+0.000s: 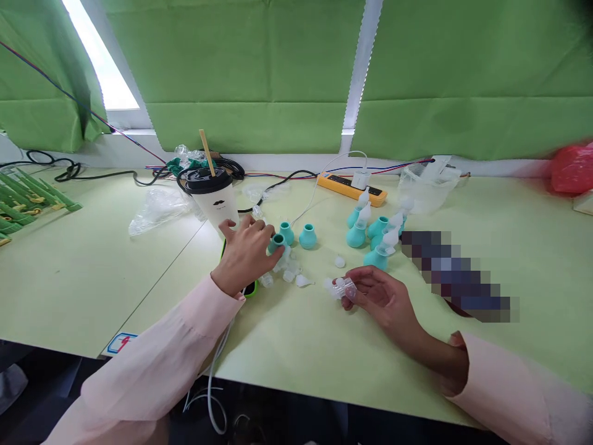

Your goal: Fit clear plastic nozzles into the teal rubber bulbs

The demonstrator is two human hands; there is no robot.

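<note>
My left hand (248, 250) reaches across the loose parts, thumb and fingertips closed on a small teal rubber bulb (277, 240) whose open neck faces up. Two more open-necked teal bulbs stand just beyond it. Beneath and beside that hand lie several translucent plastic pieces, among them a pointed nozzle tip (303, 280). My right hand (377, 296) pinches a clear plastic connector (343, 288) just above the table. A small white cap (340, 262) lies near its fingers. Several teal bulbs with translucent nozzles (376, 256) stand behind my right hand.
A white paper cup (215, 204) with black lid and straw stands behind my left hand, partly over a green-edged phone (251, 288). An orange power strip (352, 188), cables, a clear plastic bag (162, 210) and a pixelated object (456, 275) are around the table.
</note>
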